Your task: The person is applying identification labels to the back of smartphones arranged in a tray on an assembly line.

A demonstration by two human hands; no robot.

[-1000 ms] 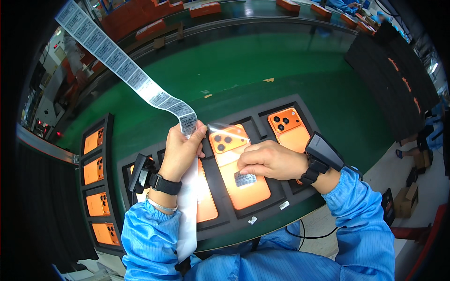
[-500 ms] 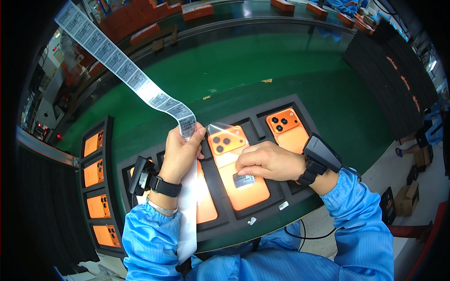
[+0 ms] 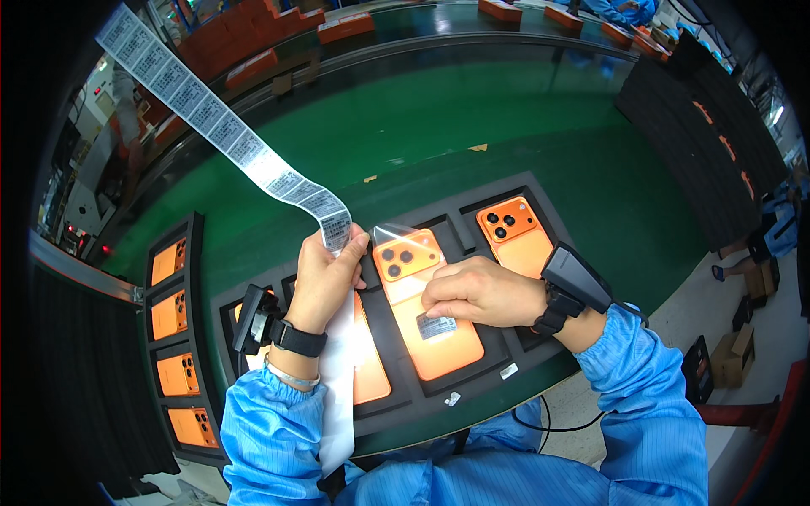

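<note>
So the left hand (image 3: 332, 270) has a long strip of labels (image 3: 221, 126) pinched between thumb and fingers. The printed part runs up and away to the upper left, and a plain white length (image 3: 339, 413) hangs down beside the forearm.

The right hand (image 3: 489, 293) is over the orange phone (image 3: 443, 358) in the middle, fingers curled in, tips right at the top edge of a small grey label (image 3: 436, 327) on its back. Can't tell if they're actually pinching anything.

That phone lies camera side up in a black tray (image 3: 550, 205) on the green bench (image 3: 380, 110), with some clear film (image 3: 396, 233) sticking up past its camera end. There's another orange phone (image 3: 516, 250) in the slot to the right, and one more (image 3: 371, 363) to the left, partly hidden by the white length. Off to the left, a second black tray (image 3: 196, 278) holds four more orange phones (image 3: 171, 313).
</note>
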